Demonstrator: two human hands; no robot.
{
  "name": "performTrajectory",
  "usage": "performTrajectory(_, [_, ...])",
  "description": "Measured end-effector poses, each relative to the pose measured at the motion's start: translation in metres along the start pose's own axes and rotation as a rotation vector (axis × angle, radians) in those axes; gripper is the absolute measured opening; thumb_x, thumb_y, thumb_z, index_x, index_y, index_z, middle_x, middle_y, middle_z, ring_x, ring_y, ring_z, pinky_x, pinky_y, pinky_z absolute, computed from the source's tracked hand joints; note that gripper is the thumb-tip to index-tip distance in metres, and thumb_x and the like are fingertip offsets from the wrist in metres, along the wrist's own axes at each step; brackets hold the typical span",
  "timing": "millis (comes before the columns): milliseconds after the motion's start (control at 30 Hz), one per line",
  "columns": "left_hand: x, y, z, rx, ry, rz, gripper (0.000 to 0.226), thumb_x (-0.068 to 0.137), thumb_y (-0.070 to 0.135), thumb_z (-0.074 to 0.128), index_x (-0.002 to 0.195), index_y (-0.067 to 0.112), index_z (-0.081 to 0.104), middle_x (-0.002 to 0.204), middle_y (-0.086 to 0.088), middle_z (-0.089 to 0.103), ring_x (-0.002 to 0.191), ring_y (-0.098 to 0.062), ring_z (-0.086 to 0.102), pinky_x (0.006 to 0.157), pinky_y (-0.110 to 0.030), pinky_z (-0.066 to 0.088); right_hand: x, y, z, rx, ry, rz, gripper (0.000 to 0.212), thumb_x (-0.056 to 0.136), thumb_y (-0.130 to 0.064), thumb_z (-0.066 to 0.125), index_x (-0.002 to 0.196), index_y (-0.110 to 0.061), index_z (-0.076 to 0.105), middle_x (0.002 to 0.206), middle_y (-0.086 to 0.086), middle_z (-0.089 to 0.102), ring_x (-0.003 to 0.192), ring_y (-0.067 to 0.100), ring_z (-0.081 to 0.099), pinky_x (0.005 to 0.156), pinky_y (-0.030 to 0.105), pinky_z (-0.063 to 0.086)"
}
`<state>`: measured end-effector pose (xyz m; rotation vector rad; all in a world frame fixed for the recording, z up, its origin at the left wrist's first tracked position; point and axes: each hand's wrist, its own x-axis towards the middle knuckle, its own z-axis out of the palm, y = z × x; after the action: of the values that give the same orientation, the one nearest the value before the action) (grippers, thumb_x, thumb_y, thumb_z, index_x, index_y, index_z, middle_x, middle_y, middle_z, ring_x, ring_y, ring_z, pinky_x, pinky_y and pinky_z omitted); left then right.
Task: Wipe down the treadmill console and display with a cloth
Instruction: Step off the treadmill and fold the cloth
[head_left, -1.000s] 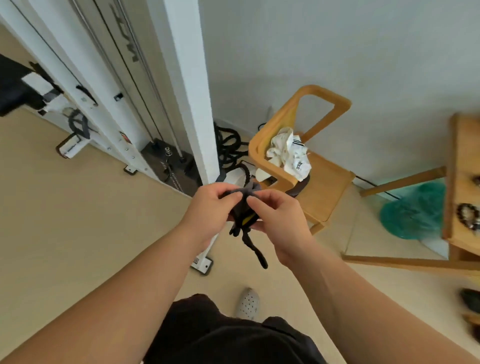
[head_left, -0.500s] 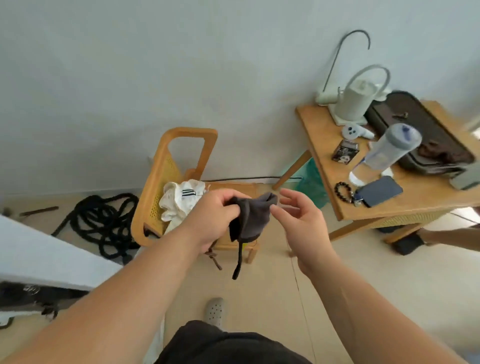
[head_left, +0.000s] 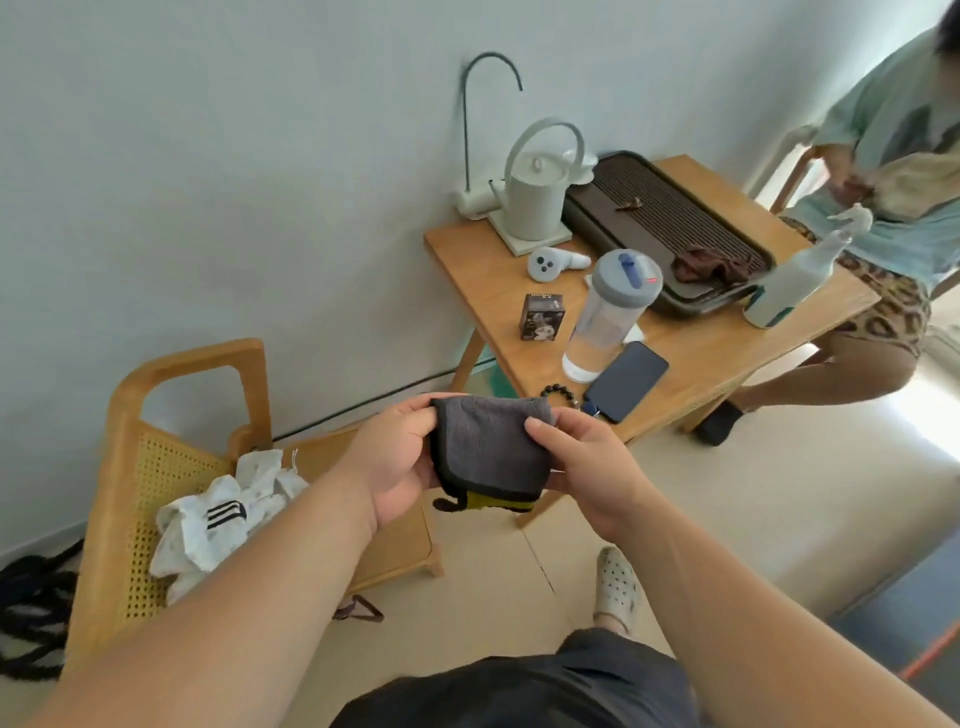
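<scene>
Both hands up at chest height, cloth (head_left: 491, 447) stretched between them. Left hand (head_left: 397, 462) pinches the cloth's left edge, thumb over the top corner; right hand (head_left: 589, 465) grips the right edge, fingers (head_left: 540, 431) closed on the fabric. Cloth now reads as a neat grey folded pad with dark trim and a yellow strip showing at the bottom, where half a second ago it hung bunched from the left hand with the right hand apart and open, and a second ago it was a dark wad worked by both. View has also swung rightward: the white machine frame is gone, and a wooden surface (head_left: 691, 353) with kettle (head_left: 535, 208), tumbler (head_left: 605, 317), phone (head_left: 626, 382) and spray bottle (head_left: 792, 275) fills the upper right, a seated person (head_left: 883, 171) beyond it. Wicker chair (head_left: 135, 467) with a white garment (head_left: 218, 519) sits lower left. No treadmill, console or display in sight. Judgement: cloth preparation looks about finished; wiping not yet begun. The spray bottle may be wanted before heading to the treadmill, though that is a guess.
</scene>
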<state>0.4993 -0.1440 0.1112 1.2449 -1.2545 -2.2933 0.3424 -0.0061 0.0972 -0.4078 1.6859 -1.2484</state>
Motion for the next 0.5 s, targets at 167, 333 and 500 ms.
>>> performTrajectory(167, [0.068, -0.033, 0.073, -0.189, 0.055, -0.168, 0.046, 0.101, 0.027, 0.035, 0.125, 0.002, 0.066, 0.12, -0.021, 0.071, 0.108, -0.034, 0.066, 0.093, -0.052, 0.055, 0.054, 0.005, -0.093, -0.073, -0.033, 0.057, 0.021, 0.102, -0.031, 0.063, 0.106, -0.013, 0.073, 0.099, 0.006, 0.077, 0.091, 0.017, 0.072, 0.081, 0.043, 0.062])
performTrajectory(333, [0.104, -0.056, 0.173, -0.162, 0.19, -0.249, 0.033, 0.103, 0.017, 0.042, 0.121, 0.003, 0.067, 0.116, -0.016, 0.072, 0.102, -0.03, 0.068, 0.083, -0.047, 0.06, 0.096, -0.006, -0.203, -0.159, -0.15, 0.173, 0.018, 0.101, -0.028, 0.066, 0.108, -0.012, 0.071, 0.092, 0.0, 0.076, 0.082, 0.011, 0.072, 0.065, 0.027, 0.058])
performTrajectory(500, [0.13, -0.063, 0.259, -0.114, 0.311, -0.266, 0.025, 0.104, 0.012, 0.049, 0.122, 0.006, 0.064, 0.113, -0.018, 0.074, 0.102, -0.034, 0.072, 0.078, -0.047, 0.062, 0.128, -0.025, -0.286, -0.262, -0.195, 0.202, 0.014, 0.101, -0.025, 0.066, 0.106, -0.014, 0.071, 0.094, 0.003, 0.076, 0.079, 0.01, 0.07, 0.058, 0.023, 0.055])
